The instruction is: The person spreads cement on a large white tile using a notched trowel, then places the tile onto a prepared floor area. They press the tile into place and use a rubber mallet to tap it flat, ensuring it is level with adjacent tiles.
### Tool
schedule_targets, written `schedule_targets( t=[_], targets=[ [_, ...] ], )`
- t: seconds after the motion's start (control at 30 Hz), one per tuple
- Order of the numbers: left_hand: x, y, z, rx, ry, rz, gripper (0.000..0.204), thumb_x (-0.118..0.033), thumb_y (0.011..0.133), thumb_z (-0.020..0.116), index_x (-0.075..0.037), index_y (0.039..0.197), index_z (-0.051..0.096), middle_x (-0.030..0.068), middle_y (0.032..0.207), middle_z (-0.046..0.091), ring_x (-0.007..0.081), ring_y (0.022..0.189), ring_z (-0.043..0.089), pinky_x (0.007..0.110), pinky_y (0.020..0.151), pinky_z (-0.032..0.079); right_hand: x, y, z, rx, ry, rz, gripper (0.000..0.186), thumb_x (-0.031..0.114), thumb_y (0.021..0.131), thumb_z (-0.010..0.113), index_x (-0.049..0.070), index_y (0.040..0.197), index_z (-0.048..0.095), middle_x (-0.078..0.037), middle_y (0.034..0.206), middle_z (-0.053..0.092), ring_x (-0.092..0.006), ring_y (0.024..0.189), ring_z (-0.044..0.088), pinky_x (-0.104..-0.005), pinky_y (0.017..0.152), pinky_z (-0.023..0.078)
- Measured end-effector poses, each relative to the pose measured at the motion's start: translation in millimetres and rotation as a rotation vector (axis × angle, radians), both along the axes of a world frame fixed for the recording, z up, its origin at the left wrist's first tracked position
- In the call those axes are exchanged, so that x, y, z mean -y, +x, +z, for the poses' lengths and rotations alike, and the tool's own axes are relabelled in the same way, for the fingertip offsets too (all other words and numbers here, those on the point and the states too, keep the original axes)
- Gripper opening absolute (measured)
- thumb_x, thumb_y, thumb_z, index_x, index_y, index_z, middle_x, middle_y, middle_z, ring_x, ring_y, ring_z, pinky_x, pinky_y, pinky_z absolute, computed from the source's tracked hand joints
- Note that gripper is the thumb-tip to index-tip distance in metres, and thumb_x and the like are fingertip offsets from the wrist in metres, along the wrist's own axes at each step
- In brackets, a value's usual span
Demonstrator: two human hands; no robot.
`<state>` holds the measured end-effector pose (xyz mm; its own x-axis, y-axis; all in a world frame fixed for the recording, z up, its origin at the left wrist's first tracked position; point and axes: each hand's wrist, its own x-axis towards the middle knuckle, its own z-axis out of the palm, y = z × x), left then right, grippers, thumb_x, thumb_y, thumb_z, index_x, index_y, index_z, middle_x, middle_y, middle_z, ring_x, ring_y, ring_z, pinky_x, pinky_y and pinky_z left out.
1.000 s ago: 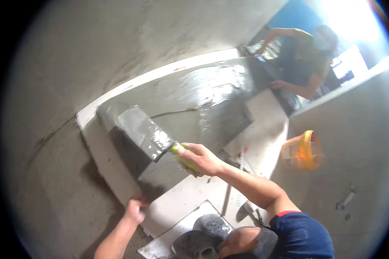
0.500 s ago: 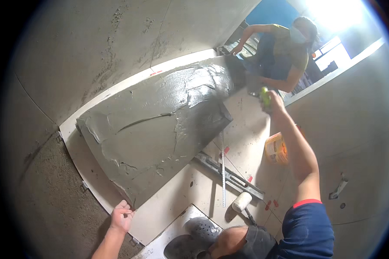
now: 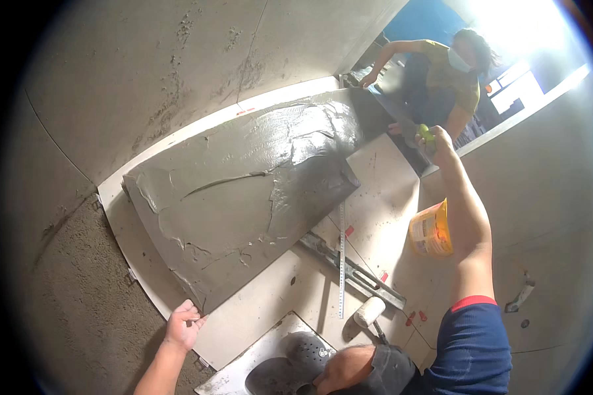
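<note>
A large tile (image 3: 207, 217) spread with wet grey mortar lies tilted across the view, a ridge of mortar crossing its middle. My left hand (image 3: 184, 326) is closed at its near left corner, fingers curled against the edge. Stretched out to the far right, my right hand (image 3: 433, 143) grips a green-handled trowel (image 3: 425, 135); its blade is hard to make out against the dark background. Across from me a masked person (image 3: 445, 79) crouches, one hand (image 3: 369, 80) at the tile's far end and the other near my trowel.
An orange bucket (image 3: 431, 229) stands below my right forearm. Near my knee lie a white-headed mallet (image 3: 369, 311), a long metal bar tool (image 3: 356, 273) and a ruler (image 3: 342, 263). Red clips (image 3: 410, 318) dot the floor tiles. A tiled wall (image 3: 145, 79) rises at the left.
My right hand with the trowel has moved away and to the right, toward the crouching person. My left hand stays at the tile corner. The view has shifted slightly.
</note>
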<state>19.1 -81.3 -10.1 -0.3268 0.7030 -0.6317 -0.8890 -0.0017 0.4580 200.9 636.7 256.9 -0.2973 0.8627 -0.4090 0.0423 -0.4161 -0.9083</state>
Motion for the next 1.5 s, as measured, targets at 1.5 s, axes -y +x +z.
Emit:
schedule_targets(
  t=[1.5],
  targets=[
    [9,-3,-2,0.029,-0.022,-0.002,0.048,-0.007,0.075,0.053,-0.002,0.124,0.050,0.0097,0.118,0.054,0.0205,0.110,0.051,0.037,0.100,0.040,-37,-35,-5,-0.055,0.109,-0.138,0.028,0.024,0.095,0.052,0.006,0.116,0.052,-0.008,0.097,0.060,-0.0187,0.076,0.060,-0.0282,0.059,0.053]
  ],
)
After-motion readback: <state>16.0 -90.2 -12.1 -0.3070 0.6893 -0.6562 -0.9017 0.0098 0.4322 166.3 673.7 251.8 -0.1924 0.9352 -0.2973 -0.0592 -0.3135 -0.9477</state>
